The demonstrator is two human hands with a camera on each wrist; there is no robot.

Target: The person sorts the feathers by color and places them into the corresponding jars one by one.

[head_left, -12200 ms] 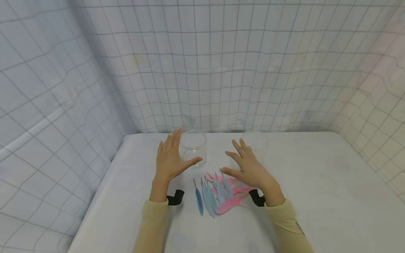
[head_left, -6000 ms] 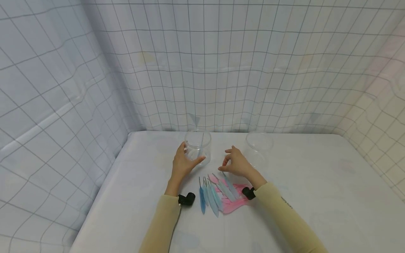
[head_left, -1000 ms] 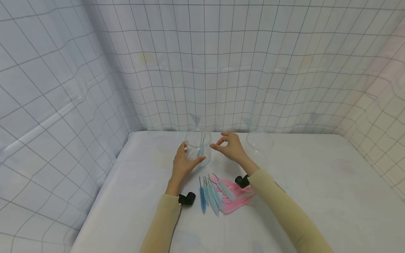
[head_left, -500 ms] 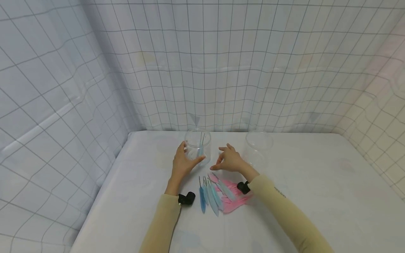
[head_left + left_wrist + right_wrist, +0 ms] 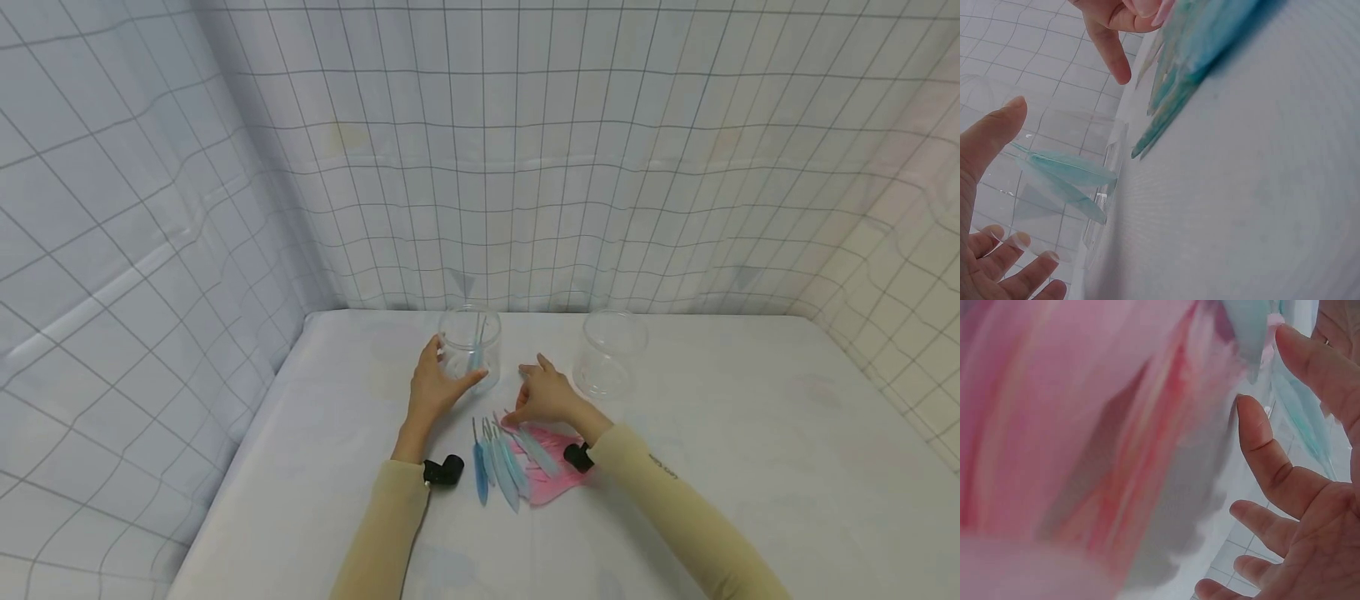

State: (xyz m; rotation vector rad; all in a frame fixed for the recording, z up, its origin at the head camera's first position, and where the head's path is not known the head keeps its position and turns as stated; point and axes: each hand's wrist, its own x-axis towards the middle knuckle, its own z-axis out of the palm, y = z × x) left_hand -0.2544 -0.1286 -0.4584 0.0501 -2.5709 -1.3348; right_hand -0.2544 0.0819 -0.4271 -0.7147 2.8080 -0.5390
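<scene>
My left hand [image 5: 435,392] cups the near left side of a clear jar [image 5: 491,367], its thumb in front and fingers behind. Two pale blue feathers [image 5: 1063,172] stand in that jar, tips down and quills up. Low over the quill ends of a feather pile is my right hand [image 5: 547,396]. In the right wrist view its thumb and forefinger are spread, with a pale blue feather [image 5: 1246,331] and a bit of pink near their tips. On the table several blue feathers [image 5: 502,471] lie side by side, left of pink feathers [image 5: 555,492]; one pale blue feather [image 5: 540,454] lies across the pink.
A second clear jar [image 5: 603,367] stands to the right, behind my right hand. White cloth covers the table [image 5: 720,467], and a grid-patterned curtain [image 5: 540,200] hangs along the back and both sides. Each wrist wears a small black camera [image 5: 444,471].
Since the earliest frame, two blue feathers have come into the left jar and my left hand has taken hold of it. Lately my right hand has moved from the jar's rim down to the pile.
</scene>
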